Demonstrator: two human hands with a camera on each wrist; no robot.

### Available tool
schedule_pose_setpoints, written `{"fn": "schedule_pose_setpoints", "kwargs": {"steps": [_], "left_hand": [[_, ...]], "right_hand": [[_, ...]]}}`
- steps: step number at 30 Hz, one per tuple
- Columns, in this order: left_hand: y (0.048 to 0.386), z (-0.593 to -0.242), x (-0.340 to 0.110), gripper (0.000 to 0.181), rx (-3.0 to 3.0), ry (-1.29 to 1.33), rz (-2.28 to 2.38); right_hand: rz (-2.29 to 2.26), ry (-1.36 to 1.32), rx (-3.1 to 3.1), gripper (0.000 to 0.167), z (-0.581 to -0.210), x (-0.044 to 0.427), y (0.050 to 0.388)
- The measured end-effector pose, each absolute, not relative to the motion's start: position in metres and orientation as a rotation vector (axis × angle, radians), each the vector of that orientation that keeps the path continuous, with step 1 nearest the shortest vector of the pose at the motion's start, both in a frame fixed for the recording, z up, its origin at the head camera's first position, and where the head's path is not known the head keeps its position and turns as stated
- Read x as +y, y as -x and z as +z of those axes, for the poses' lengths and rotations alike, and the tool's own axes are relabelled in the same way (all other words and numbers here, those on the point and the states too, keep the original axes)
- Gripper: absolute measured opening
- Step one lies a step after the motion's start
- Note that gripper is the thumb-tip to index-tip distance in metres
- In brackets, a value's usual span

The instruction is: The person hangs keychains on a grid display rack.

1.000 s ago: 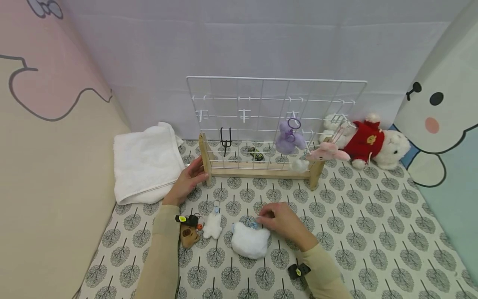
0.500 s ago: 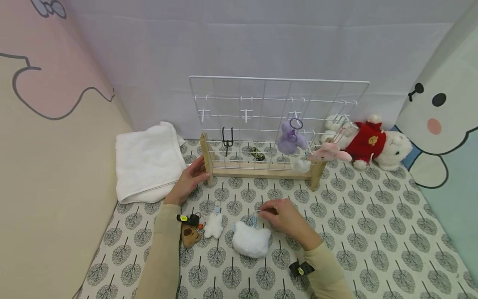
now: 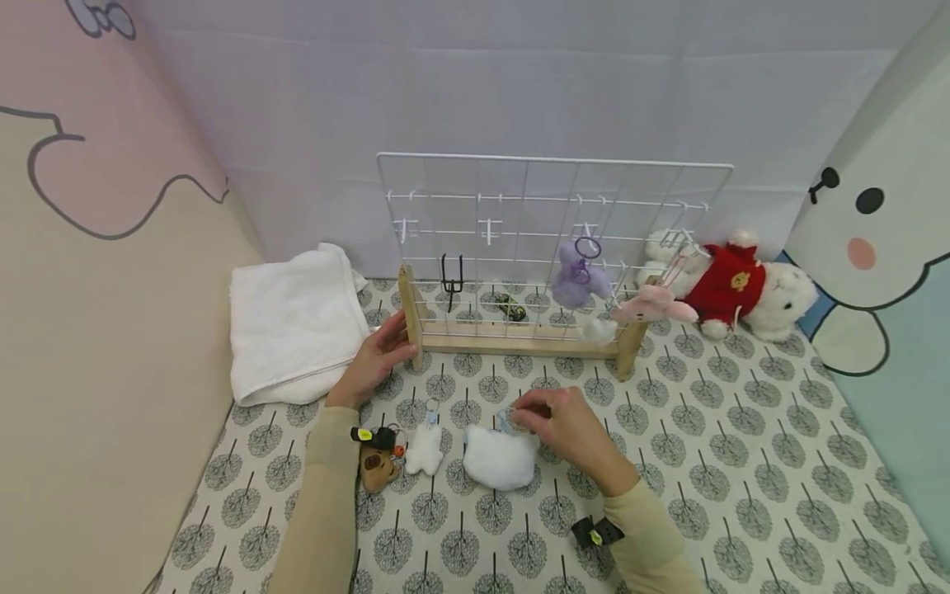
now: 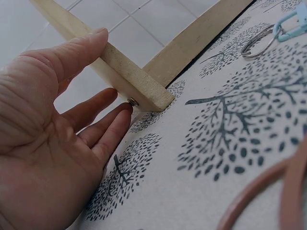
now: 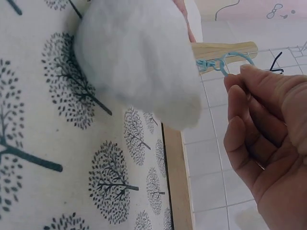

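The right hand [image 3: 562, 425] pinches a light blue ring [image 5: 234, 54] between thumb and index finger; the remaining fingers bend loosely toward the palm. A light blue chain [image 5: 208, 63] connects the ring to the large white plush [image 3: 500, 459]. This plush is in front of the rack, just left of the right hand in the head view. Whether its underside touches the bench [image 3: 742, 478] cannot be determined.

The left hand [image 3: 373, 360] is at the left end of the rack. Its fingers extend, with tips against the outer face of the left wooden upright [image 3: 410, 309]; the thumb lies along the front edge.

Two keychains lie on the bench left of the large plush: a small white plush [image 3: 424, 450] with a blue clasp and metal ring, and a brown plush [image 3: 377, 472], partly covered by the left wrist unit [image 3: 382, 438].

The rack carries a white wire grid [image 3: 555, 158]. A purple plush [image 3: 573, 282] and a pink plush [image 3: 653, 305] hang on its right half. A black hook [image 3: 452, 285] is mounted at lower left. A folded white towel [image 3: 297, 326] lies left of the rack.
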State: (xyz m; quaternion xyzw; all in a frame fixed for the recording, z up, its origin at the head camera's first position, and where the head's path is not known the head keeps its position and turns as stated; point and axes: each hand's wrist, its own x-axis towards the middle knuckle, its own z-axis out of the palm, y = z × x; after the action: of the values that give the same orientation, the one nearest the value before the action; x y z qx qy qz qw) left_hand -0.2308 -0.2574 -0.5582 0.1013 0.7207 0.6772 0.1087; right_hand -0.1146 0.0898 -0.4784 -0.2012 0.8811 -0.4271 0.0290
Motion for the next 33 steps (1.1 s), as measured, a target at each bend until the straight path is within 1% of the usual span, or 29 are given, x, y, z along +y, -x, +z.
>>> {"fn": "schedule_pose_setpoints", "kwargs": {"steps": [14,23,33], "left_hand": [[0.230,-0.556,-0.257,0.079,2.104,-0.285,1.996],[0.230,-0.557,-0.258,0.080,2.118,-0.287,1.987],[0.230,-0.556,-0.256,0.078,2.094,-0.281,2.015]], "right_hand": [[-1.508,0.516,2.761,0.008,-0.460,0.082,0.125],[-1.558,0.594,2.847,0.010,-0.447,0.077,0.134],[-1.673,0.696,2.854,0.005,-0.434,0.074,0.142]]}}
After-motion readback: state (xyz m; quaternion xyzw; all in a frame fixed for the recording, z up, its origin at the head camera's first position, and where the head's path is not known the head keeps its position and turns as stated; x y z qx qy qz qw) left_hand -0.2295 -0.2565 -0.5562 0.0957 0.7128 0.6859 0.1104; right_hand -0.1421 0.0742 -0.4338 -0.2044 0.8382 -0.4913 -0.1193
